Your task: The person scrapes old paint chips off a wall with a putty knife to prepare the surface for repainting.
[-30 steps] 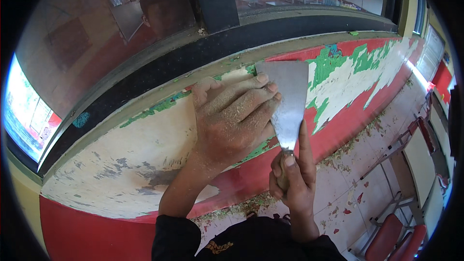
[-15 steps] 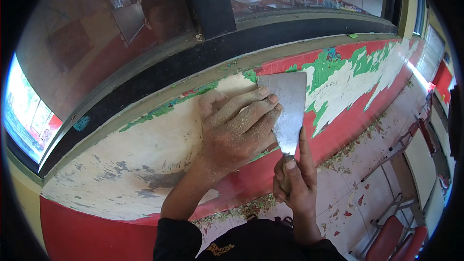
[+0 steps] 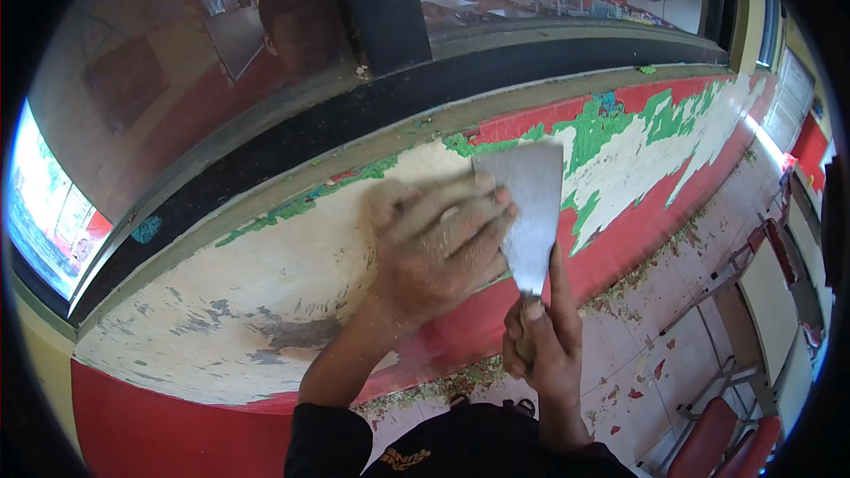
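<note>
Head view: one paint scraper (image 3: 533, 221) was in front of a wall (image 3: 221, 434), beneath a window (image 3: 204, 106); its flat metal blade flared upward, the wide edge uppermost
Right hand: the right hand (image 3: 553, 350) was wrapped around the handle (image 3: 526, 347), the thumb on the near side and the forefinger stretched up along the blade's lower right edge; the blade rose directly above this hand
Left hand: the left hand (image 3: 438, 252) was spread rather than wrapped, blurred, with its fingers reaching rightward; the fingertips lay over the left part of the blade, so most of the metal was just to the right of them
Blade edge: it stood near red and green paint; whether it touched the wall could not be told
Wall surface: a cream patch (image 3: 283, 274) reached behind and left of the left hand; ragged green paint (image 3: 593, 137) lay right of the blade; red ran below
Ledge: a grey strip (image 3: 505, 93) bordered the top of the wall, under a black window frame (image 3: 381, 9)
Floor: paint flakes (image 3: 469, 379) littered pale tiles (image 3: 637, 332); a red chair (image 3: 708, 435) stood at lower right
</note>
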The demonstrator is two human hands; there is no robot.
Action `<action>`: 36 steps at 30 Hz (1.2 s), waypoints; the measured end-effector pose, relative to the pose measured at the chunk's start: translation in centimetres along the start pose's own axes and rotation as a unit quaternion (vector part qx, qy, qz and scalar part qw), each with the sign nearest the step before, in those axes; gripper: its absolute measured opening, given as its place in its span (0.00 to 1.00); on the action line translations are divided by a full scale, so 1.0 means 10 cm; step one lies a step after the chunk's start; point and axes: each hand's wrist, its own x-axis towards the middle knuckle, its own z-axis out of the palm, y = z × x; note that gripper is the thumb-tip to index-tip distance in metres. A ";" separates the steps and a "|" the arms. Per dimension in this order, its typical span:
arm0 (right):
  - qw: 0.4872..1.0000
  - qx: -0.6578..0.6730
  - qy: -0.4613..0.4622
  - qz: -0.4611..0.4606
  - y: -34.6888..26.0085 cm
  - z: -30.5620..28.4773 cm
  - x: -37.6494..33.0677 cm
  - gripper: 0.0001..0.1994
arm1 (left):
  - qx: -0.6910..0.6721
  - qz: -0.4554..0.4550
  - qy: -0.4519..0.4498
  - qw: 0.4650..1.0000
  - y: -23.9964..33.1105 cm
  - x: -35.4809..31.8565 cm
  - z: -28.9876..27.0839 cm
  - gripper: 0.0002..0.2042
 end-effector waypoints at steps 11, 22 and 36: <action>1.000 0.003 0.006 -0.011 -0.10 -0.02 0.00 0.29 | 0.017 0.010 0.041 0.999 0.02 0.13 0.00 0.11; 0.999 0.018 -0.026 -0.009 -0.07 -0.10 -0.05 0.30 | 0.006 -0.008 0.043 0.999 0.07 0.03 0.03 0.12; 1.000 -0.006 -0.011 -0.017 -0.15 -0.06 0.03 0.30 | 0.011 -0.016 0.042 0.999 0.05 0.09 -0.02 0.07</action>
